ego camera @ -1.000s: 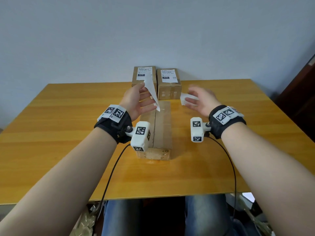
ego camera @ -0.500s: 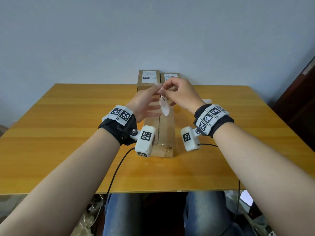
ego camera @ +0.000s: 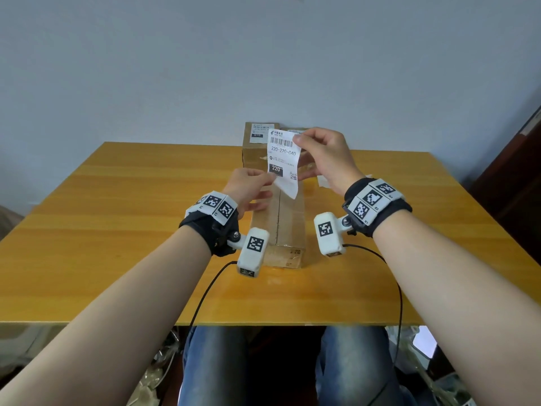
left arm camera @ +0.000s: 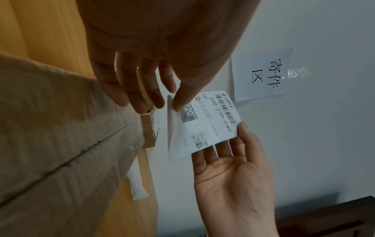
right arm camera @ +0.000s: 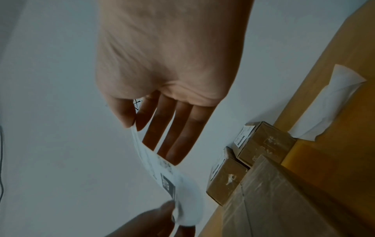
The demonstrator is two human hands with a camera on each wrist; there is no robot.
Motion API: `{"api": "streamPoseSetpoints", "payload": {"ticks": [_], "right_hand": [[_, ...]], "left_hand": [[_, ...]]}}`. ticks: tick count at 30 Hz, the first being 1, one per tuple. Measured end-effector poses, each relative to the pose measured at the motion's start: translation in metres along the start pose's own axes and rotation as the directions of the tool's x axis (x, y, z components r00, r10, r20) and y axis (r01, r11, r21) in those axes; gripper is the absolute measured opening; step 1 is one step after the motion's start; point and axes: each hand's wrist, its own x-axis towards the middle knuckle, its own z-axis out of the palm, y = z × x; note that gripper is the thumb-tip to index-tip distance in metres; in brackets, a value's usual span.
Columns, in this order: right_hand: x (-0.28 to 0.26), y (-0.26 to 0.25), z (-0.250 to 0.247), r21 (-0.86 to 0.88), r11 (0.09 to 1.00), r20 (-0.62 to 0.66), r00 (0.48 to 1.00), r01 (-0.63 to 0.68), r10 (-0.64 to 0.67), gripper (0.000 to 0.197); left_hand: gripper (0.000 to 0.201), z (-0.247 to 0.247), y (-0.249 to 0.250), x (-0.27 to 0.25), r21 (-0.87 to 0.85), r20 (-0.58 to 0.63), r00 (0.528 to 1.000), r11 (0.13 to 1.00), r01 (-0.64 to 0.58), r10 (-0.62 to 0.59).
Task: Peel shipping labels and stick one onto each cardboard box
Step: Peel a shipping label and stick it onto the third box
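A white shipping label (ego camera: pixel 283 159) printed "220-220-040" hangs upright in the air above the long cardboard box (ego camera: pixel 278 227), printed side toward me. My right hand (ego camera: pixel 323 158) pinches its top right corner between thumb and forefinger. My left hand (ego camera: pixel 248 186) pinches its lower left edge, where the backing paper curls away below. The label (left arm camera: pixel 207 121) and both pinches also show in the left wrist view, and the label (right arm camera: pixel 162 170) hangs from my right thumb in the right wrist view. Two small labelled boxes (ego camera: pixel 257 142) stand at the table's far edge.
The wooden table (ego camera: pixel 117 230) runs wide on both sides of the long box. Loose white backing papers (ego camera: pixel 323 181) lie right of the box. A paper sign (left arm camera: pixel 263 73) is taped on the wall behind. Wrist camera cables trail over the front edge.
Both hands have lifted the label and spread it out flat facing me. The right hand rose to its top corner. The left hand dropped to its lower edge.
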Motion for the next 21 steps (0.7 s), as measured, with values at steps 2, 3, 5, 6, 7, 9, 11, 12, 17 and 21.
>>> {"api": "streamPoseSetpoints", "payload": {"ticks": [2, 3, 5, 6, 7, 9, 11, 12, 17, 21], "right_hand": [[0.000, -0.001, 0.000, 0.018, 1.000, -0.003, 1.000, -0.010, 0.010, 0.014], [-0.001, -0.001, -0.001, 0.031, 0.999, -0.008, 1.000, -0.016, 0.017, 0.014], [0.000, 0.000, -0.004, 0.050, 0.998, -0.020, 0.999, -0.032, 0.033, 0.014], [0.000, 0.002, -0.005, 0.045, 0.998, -0.026, 0.999, -0.038, 0.039, 0.014], [0.000, 0.003, -0.006, 0.033, 0.999, -0.031, 0.999, -0.043, 0.044, 0.014], [0.001, 0.007, -0.008, 0.011, 0.998, -0.035, 0.998, -0.054, 0.054, 0.016], [0.001, 0.010, -0.008, -0.005, 0.998, -0.035, 0.997, -0.070, 0.070, 0.018], [0.001, 0.012, -0.008, -0.020, 0.997, -0.035, 0.996, -0.080, 0.079, 0.019], [0.003, 0.025, -0.010, -0.110, 0.987, -0.037, 0.993, -0.115, 0.111, 0.013], [0.004, 0.029, -0.011, -0.118, 0.990, -0.040, 0.997, -0.076, 0.071, 0.013]], "left_hand": [[0.013, -0.002, -0.001, 0.000, -0.005, -0.014, 1.000, 1.000, 0.002, -0.002], [0.012, -0.004, -0.001, 0.000, -0.003, -0.014, 1.000, 1.000, 0.003, -0.003], [0.015, -0.007, -0.004, -0.001, 0.010, -0.011, 1.000, 1.000, 0.000, 0.000], [0.013, -0.009, -0.006, -0.002, 0.015, -0.005, 1.000, 1.000, -0.004, 0.004], [0.012, -0.010, -0.007, -0.003, 0.015, 0.000, 1.000, 1.000, -0.006, 0.006], [0.016, -0.013, -0.011, -0.004, 0.000, 0.003, 1.000, 1.000, -0.008, 0.008], [0.021, -0.015, -0.014, -0.005, -0.029, 0.003, 1.000, 1.000, -0.007, 0.007], [0.021, -0.015, -0.016, -0.006, -0.040, 0.002, 1.000, 0.999, -0.008, 0.008], [0.022, -0.021, -0.026, -0.008, -0.043, 0.013, 0.999, 0.999, -0.029, 0.030], [0.019, -0.022, -0.031, -0.007, -0.035, -0.017, 1.000, 0.999, -0.017, 0.017]]}}
